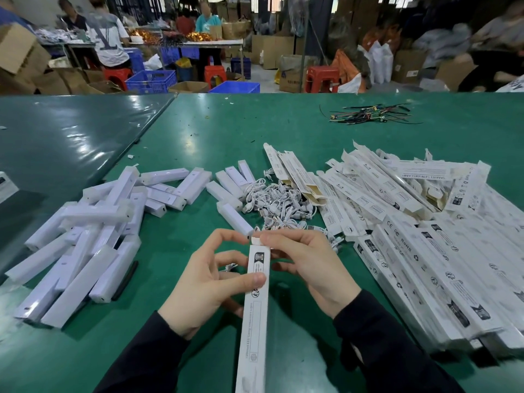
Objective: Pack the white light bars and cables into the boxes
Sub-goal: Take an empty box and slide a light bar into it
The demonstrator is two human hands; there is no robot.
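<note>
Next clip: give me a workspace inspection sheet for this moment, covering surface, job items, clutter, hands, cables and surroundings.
Surface: green table, glossy, with a seam on the left.
Job's things: one long box held upright-ish between both hands; loose light bars heaped at left; stacked and scattered boxes at right.
Clutter: bundle of coloured wires at the far right; small white scraps near the seam.
Hands: left hand grips the box's middle, thumb on its face; right hand pinches its top end flap.
Cables: pile of white cables in the centre.
Surroundings: people at far tables, blue crates, red stools, cardboard cartons.
</note>
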